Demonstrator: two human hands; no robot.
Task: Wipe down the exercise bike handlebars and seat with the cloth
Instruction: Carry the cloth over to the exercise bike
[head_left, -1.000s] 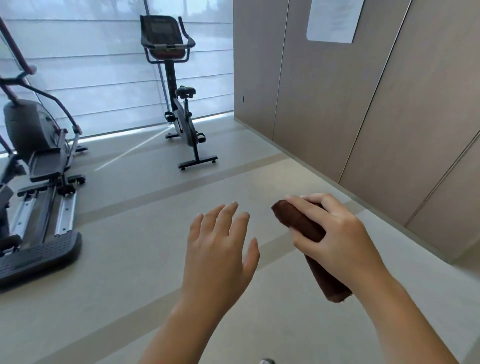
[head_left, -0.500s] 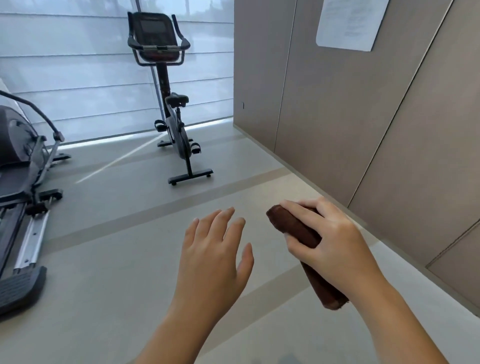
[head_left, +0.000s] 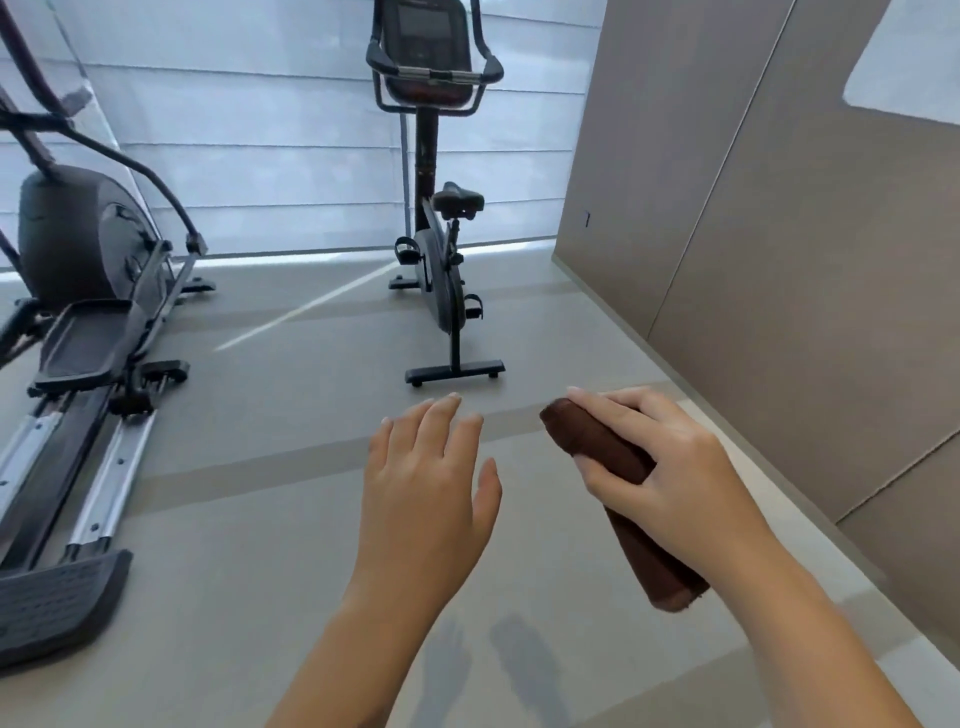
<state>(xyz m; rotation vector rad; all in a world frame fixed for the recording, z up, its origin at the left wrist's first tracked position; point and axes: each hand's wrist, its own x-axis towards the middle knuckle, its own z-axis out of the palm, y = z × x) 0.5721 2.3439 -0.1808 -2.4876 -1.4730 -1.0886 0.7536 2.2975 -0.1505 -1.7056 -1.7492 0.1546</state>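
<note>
A black exercise bike (head_left: 441, 280) stands ahead by the window, a few steps off. Its handlebars (head_left: 488, 67) curve around a dark console at the top, and its small black seat (head_left: 458, 200) sits lower, facing me. My right hand (head_left: 670, 467) grips a dark brown cloth (head_left: 660, 566) rolled into a tight cylinder, held in the air at the lower right. My left hand (head_left: 426, 493) hovers beside it with fingers straight and spread, holding nothing. Both hands are well short of the bike.
A large black elliptical trainer (head_left: 78, 322) with long rails fills the left side. A brown panelled wall (head_left: 779, 218) runs along the right, with a white paper sheet (head_left: 914, 67) on it. Grey floor (head_left: 291, 415) lies between me and the bike.
The bike has grown larger and moved toward the middle of the view as I came closer. The elliptical is back in fuller view at the left. Both hands keep the same pose.
</note>
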